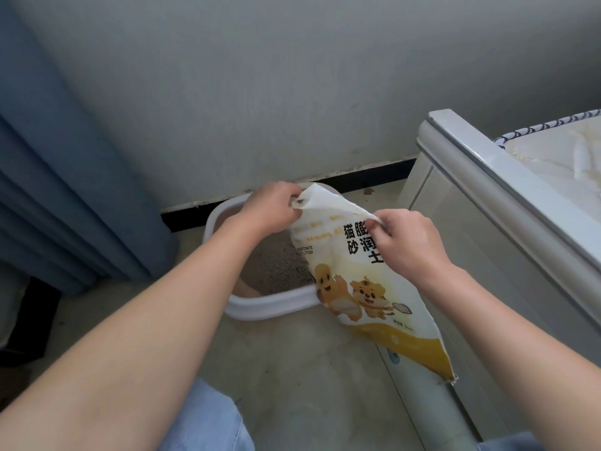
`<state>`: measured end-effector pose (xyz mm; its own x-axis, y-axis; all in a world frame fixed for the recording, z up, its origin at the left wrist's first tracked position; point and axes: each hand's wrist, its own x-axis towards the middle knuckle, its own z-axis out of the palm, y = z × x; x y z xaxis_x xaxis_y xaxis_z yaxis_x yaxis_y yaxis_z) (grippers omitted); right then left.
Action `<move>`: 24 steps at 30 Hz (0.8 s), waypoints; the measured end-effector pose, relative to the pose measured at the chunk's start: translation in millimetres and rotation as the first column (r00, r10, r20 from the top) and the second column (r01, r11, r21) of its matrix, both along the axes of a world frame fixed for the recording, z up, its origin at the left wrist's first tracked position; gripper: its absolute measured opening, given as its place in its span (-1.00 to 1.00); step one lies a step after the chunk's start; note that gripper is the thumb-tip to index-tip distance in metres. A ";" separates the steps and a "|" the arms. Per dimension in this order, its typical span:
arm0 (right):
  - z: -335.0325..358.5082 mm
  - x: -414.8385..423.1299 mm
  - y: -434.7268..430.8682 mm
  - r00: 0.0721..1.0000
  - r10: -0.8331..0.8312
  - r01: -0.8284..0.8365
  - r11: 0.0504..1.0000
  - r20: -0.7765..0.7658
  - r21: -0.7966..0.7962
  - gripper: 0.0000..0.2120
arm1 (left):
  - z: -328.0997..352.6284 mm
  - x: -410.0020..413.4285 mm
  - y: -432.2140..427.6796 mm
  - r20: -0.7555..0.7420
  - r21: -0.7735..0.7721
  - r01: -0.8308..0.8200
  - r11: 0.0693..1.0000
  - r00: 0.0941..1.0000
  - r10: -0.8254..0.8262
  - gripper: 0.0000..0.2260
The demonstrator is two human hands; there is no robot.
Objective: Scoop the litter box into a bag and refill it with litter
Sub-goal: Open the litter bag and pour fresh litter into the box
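Left hand (273, 208) pinches the far corner of a limp white-and-yellow plastic litter bag (361, 297) printed with cartoon animals. The bag hangs over the right end of a white oval plastic litter box (265, 309) on the floor by the wall, with grey-beige granules (276, 265) inside. Right hand (406, 244) grips the bag's near edge; the bag hides the box's right end, and its open end is unclear.

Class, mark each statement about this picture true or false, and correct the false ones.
1. The left hand and the right hand both grip the litter bag. True.
2. The litter box is empty. False: litter lies inside it.
3. A blue curtain hangs left of the litter box. True.
4. The litter bag lies flat on the floor. False: it is held up, partly over the litter box.
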<state>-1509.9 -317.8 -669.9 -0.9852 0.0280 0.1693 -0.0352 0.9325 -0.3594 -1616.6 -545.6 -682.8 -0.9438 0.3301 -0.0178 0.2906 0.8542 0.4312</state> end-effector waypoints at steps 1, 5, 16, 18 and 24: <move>-0.1 0.6 0.9 1.000 -0.004 0.004 1.000 -0.001 -0.012 -0.61 | -3.5 -0.6 -0.1 0.005 -0.015 -0.004 1.000 1.000 0.004 -0.71; -0.9 0.2 4.4 1.000 -0.025 0.025 0.999 -0.003 -0.030 -0.58 | -10.7 -4.0 0.9 -0.026 -0.012 -0.014 1.000 1.000 0.014 -0.84; 2.5 -1.2 13.7 0.995 -0.094 0.087 0.986 -0.045 -0.141 -0.52 | 8.0 6.8 15.6 -0.185 0.380 -0.035 0.924 0.976 0.113 -0.90; 7.9 -3.1 16.4 0.992 -0.121 0.109 0.976 -0.049 -0.188 -0.51 | 17.5 12.9 21.2 -0.255 0.441 0.021 0.897 0.962 0.102 -0.89; 20.1 -7.3 21.9 0.987 -0.134 0.097 0.941 -0.094 -0.324 -0.49 | 51.6 32.3 32.4 -0.388 0.491 0.128 0.862 0.918 0.085 -0.86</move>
